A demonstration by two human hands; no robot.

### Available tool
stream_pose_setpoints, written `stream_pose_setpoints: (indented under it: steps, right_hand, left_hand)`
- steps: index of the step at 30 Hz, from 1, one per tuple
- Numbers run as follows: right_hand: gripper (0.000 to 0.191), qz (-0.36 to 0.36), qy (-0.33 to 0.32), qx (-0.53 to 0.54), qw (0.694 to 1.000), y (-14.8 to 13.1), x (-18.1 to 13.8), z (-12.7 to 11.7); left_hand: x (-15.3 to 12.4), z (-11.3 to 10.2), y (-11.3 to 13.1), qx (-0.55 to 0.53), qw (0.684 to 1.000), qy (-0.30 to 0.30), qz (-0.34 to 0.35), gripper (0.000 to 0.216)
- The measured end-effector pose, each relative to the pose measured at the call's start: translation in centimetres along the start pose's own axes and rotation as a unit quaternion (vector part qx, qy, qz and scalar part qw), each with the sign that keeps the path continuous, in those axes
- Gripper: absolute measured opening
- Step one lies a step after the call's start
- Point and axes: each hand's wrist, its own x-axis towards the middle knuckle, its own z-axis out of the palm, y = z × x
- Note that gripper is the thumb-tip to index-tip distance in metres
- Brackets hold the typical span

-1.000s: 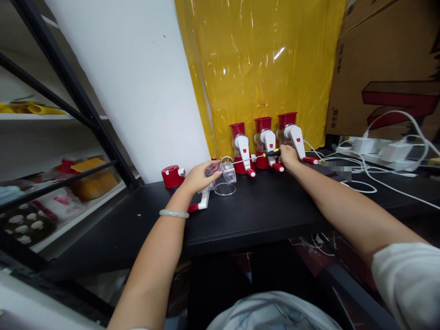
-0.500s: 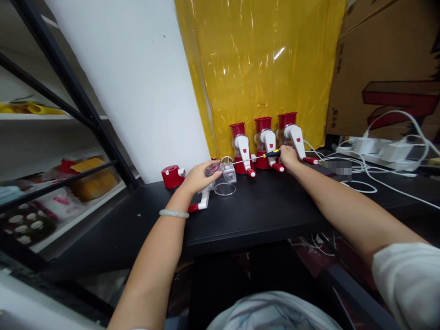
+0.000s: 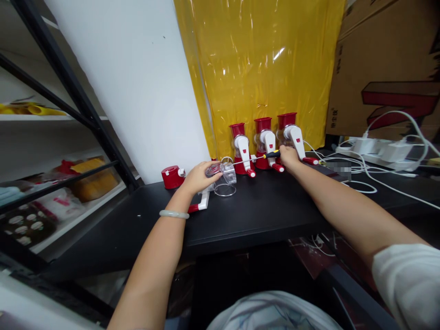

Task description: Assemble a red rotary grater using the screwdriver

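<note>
- Left hand (image 3: 199, 176): grip wrapped around the clear plastic grater body (image 3: 228, 175), on the worktop (image 3: 250, 208) near its back edge.
- Right hand (image 3: 288, 156): grip clenched on the handle end of a yellow-and-black screwdriver (image 3: 273, 154); shaft points left, tip at the clear body. Can't tell if the tip is seated in anything.
- White crank with red handle (image 3: 203, 200) sits just below the left hand; red grater base (image 3: 173, 177) stands left of it.
- Three upright rotary graters: left (image 3: 243, 149), middle (image 3: 266, 143), right (image 3: 288, 133), stand behind the tool.
- Risk: tip could slip off smooth plastic and scratch it or jab the left fingers, if pushed at an angle.
- Risk: body could twist or skid if the left grip slackens.
- Risk: right knuckles, close to the graters, could knock one over on a wide swing.
</note>
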Motion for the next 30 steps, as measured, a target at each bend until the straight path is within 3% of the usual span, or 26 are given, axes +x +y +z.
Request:
stream_pose_setpoints:
  steps: [19, 30]
  right_hand:
    - [0.034, 0.018, 0.019, -0.050, 0.998, -1.1, -0.1, -0.6]
    - [0.035, 0.061, -0.002, -0.040, 0.997, -1.5, -0.3, -0.9]
  left_hand:
    - [-0.2, -0.1, 0.6, 0.042, 0.999, -0.012, -0.031, 0.052]
    - [-0.1, 0.1, 0.6, 0.079, 0.996, -0.009, -0.030, 0.051]
